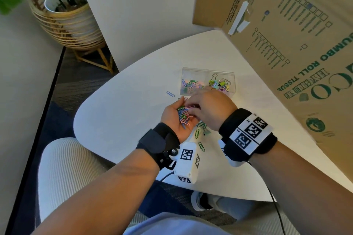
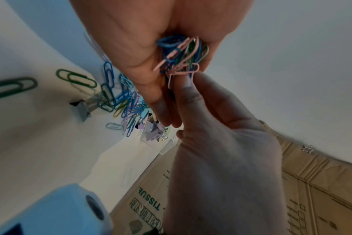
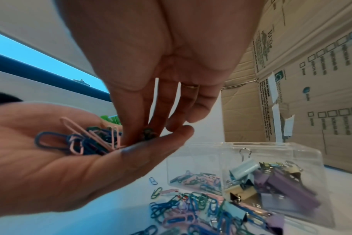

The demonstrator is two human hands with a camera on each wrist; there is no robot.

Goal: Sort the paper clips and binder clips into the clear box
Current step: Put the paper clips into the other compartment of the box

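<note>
My left hand [image 1: 174, 118] lies palm up above the white table, carrying a bunch of coloured paper clips [image 1: 183, 115] [image 3: 86, 139] [image 2: 181, 54]. My right hand [image 1: 192, 108] reaches down into that palm, its thumb and fingertips pinching clips in the bunch. Just beyond stands the clear box [image 1: 208, 73] [image 3: 271, 147]: its left compartment holds paper clips [image 3: 195, 178], its right one binder clips [image 3: 281, 182]. Loose paper clips mixed with binder clips [image 3: 191, 211] [image 2: 123, 101] lie on the table under my hands, and some green ones [image 1: 199, 133] nearer me.
A big cardboard carton [image 1: 296, 44] walls off the table's right side, close behind the clear box. One blue paper clip [image 1: 170, 94] lies alone left of the box. The rounded table edge [image 1: 86, 112] curves on the left; a potted plant [image 1: 66, 19] stands on the floor beyond.
</note>
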